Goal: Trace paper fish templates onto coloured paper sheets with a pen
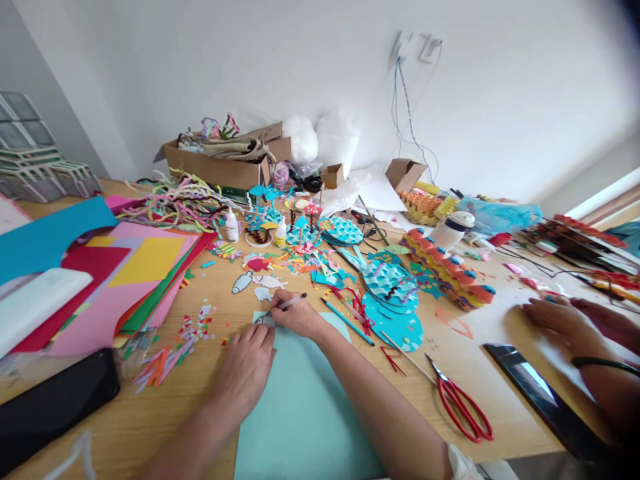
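Covering part of the fish drawing (266, 321), both hands (273, 341) overlap.

On the bench (200, 360), paper sheets (145, 260) lie at the left, scissors (457, 400) at the lower right, a box (215, 163) behind, upper left of centre.

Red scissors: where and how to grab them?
I'd take the red scissors by the handle loops, from above and the near table edge. They lie flat, loops toward that edge; the blades point away, close by the wooden stick, so that end looks the worse hold.
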Action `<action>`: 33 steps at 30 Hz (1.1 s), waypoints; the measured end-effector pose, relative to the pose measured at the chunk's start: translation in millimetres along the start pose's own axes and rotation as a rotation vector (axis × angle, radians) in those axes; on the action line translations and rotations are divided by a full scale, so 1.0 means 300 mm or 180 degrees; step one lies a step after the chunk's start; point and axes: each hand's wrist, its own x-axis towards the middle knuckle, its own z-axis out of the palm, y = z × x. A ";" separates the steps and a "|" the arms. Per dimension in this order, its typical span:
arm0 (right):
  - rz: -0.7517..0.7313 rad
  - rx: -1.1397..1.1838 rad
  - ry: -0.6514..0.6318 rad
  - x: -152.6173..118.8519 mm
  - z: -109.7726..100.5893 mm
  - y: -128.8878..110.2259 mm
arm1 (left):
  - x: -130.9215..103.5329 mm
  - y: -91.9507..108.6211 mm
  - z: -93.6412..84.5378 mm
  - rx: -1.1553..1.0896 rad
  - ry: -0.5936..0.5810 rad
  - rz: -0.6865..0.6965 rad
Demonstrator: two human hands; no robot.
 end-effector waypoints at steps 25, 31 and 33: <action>-0.0071 -0.0388 0.0085 -0.038 -0.026 -0.002 | 0.008 0.002 0.005 -0.0025 0.0070 0.0023; -0.0127 -0.0438 0.0114 -0.053 -0.017 0.004 | 0.009 0.004 0.001 -0.0015 0.0055 -0.0002; -0.0135 -0.0445 0.0123 -0.056 -0.015 0.006 | 0.010 0.004 0.000 -0.0008 0.0035 -0.0012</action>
